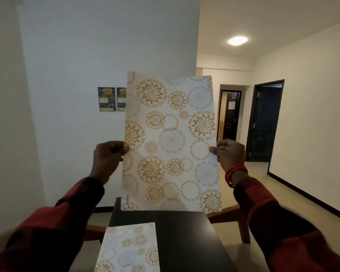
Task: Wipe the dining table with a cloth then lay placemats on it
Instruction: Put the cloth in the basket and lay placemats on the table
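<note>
The left hand (108, 154) pinches the left long edge of a placemat (171, 142), thumb on the patterned face and the other fingers curled behind it. The right hand (229, 152) pinches the opposite long edge the same way, at about the same height, a little below the middle of the sheet. A red beaded bracelet (235, 172) circles the right wrist, and both forearms wear dark red checked sleeves (57, 222).

The held placemat stands upright in the air, short edges top and bottom, its white face printed with gold and grey floral circles turned toward the camera. Its bottom edge hangs above the far edge of the dark dining table (185, 232), and whether it touches the tabletop there cannot be told.

A second placemat (130, 250) of the same pattern lies flat on the table along its left edge, reaching toward the near edge and out of view at the bottom.

Wooden chairs (230, 214) show beside the table, one at the right edge near the far corner and a part of another at the left edge.

Beyond the table, two posters (106, 99) hang on the white wall, the right one partly hidden by the held mat. Further right are two dark doorways (263, 120) and a lit ceiling lamp (238, 40).
</note>
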